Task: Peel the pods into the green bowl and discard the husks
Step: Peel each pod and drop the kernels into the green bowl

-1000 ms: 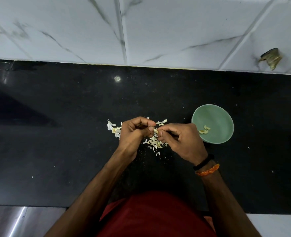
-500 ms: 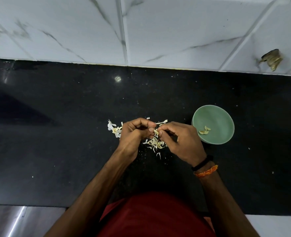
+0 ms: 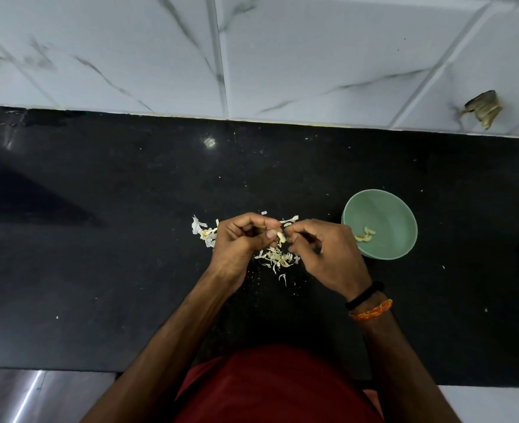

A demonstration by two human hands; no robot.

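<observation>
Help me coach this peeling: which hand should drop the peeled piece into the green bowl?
Probably the right hand: it is beside the green bowl, while the left hand, pinching the pale piece, is farther away.

Bare forearms, no sleeves reaching either wrist. Dark red garment over the torso at the lower edge of the view. On the right wrist a black band, and just behind it a braided orange thread bracelet. Left wrist unadorned.
</observation>
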